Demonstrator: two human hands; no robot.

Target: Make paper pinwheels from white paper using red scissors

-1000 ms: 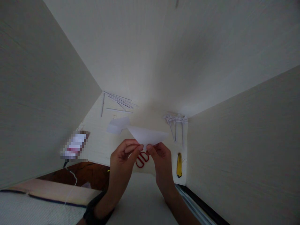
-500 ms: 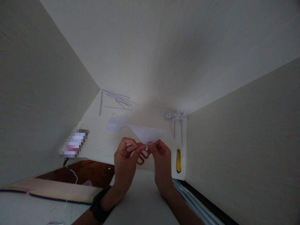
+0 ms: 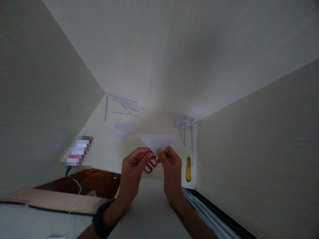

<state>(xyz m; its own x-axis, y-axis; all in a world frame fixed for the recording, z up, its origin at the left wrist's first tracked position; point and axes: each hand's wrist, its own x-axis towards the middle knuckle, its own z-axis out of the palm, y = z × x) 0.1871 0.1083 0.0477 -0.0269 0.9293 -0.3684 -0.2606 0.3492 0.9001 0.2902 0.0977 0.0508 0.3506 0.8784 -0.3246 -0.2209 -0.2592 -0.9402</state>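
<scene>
A white triangular piece of paper (image 3: 157, 141) points its narrow corner toward me, its wide edge facing away. My left hand (image 3: 136, 164) pinches that corner from the left, thumb against fingers. From the other side, my right hand (image 3: 171, 166) grips the same corner between thumb and fingers, the fingertips nearly meeting. Below and between the hands, the red handles of a pair of scissors (image 3: 149, 167) show on the white surface; their blades are hidden. Another loose sheet of white paper (image 3: 124, 128) lies just left of the held one.
Several thin paper sticks (image 3: 124, 103) lie at the back left. Paper flowers on stems (image 3: 185, 122) rest at the back right, with a yellow utility knife (image 3: 188, 169) nearer. A phone (image 3: 77, 152) with a cable is at the left edge. Pale walls (image 3: 249, 139) enclose the surface.
My left fingers have closed in around the paper's corner, where they were more spread before. The paper has levelled slightly; my right hand keeps its pinch. The view has shifted a little.
</scene>
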